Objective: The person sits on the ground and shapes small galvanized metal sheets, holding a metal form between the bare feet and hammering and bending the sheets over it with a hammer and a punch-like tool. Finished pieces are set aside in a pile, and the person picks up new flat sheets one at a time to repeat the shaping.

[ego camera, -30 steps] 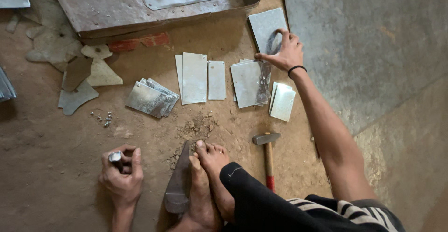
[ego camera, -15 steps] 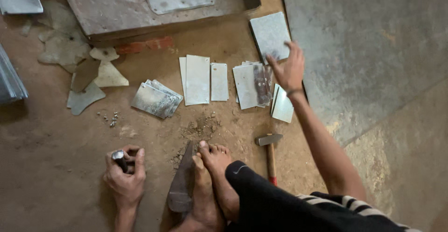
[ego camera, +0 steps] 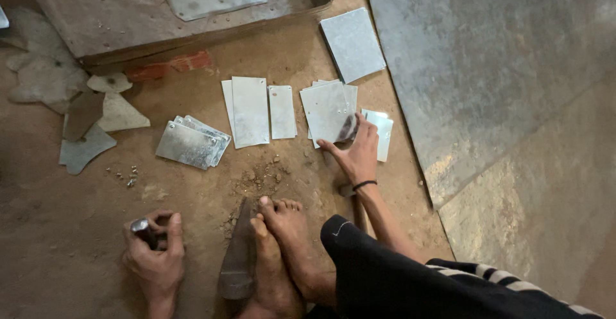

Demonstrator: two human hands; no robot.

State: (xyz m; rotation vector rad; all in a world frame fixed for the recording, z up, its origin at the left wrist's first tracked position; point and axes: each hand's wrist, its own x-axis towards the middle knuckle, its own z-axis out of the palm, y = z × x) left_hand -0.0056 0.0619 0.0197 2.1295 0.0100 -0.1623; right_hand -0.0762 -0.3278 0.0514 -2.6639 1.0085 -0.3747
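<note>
My left hand [ego camera: 156, 258] rests on the dirt floor at the lower left, its fist closed around a short steel punch [ego camera: 142, 231]. My right hand [ego camera: 357, 157] reaches forward and grips a small dark metal piece [ego camera: 348, 128] at the near edge of a stack of cut metal sheets [ego camera: 326, 107]. A black band circles that wrist. My bare feet [ego camera: 282, 242] press against a dark iron wedge [ego camera: 237, 258] standing in the dirt. Behind my right wrist a hammer [ego camera: 347, 191] is mostly hidden.
More rectangular metal plates [ego camera: 250, 110] lie in a row, with a tilted stack [ego camera: 190, 142] to their left and a single plate [ego camera: 352, 43] farther off. Scrap offcuts [ego camera: 83, 133] lie at left. A large steel sheet [ego camera: 487, 69] covers the right side; a flat slab [ego camera: 160, 11] sits at top.
My right hand has drawn back from the far single plate to the near edge of the sheet stack, bringing the dark piece with it. The left hand has stayed put.
</note>
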